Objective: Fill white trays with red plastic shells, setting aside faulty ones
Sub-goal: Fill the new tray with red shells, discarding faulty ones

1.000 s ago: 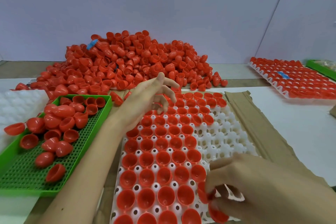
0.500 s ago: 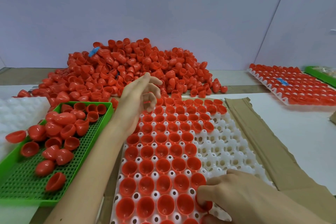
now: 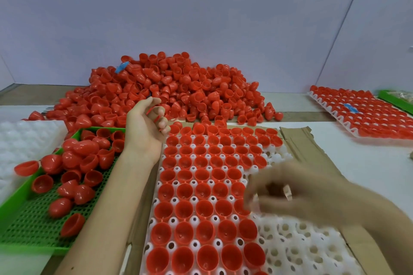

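Head view: just lifted right grip off white tray, too blurry to tell its state; curled left grip round next red shell.

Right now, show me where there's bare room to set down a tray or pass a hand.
Free: the white tabletop between the cardboard sheet and the filled tray far right; the working tray's empty right-hand cups; the green tray's near mesh. Crowded: the shell pile at the back, and the green tray's far end.

Left hand grips red shell beside pile; right hand blurred over white tray.
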